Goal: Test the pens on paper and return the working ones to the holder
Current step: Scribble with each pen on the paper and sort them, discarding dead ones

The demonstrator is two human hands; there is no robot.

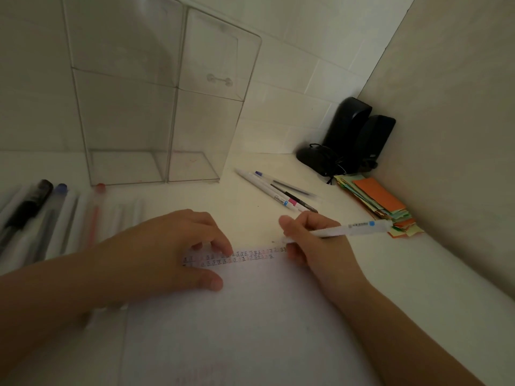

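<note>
My right hand (312,240) grips a white pen (354,229) with a blue band, its tip at the top right corner of the white paper (250,316). Two rows of small written marks (237,256) run along the paper's top edge. My left hand (167,252) lies flat on the paper's upper left, fingers spread, holding nothing. A clear acrylic holder (156,107) with two compartments stands empty at the back. A row of several pens (47,218) lies at the left, with black, blue and red caps. A few more pens (276,190) lie right of the holder.
Two black speakers (359,135) and a black mouse with its cord (317,160) sit in the back right corner. A stack of coloured paper slips (379,207) lies beside the right wall. Tiled wall behind the holder.
</note>
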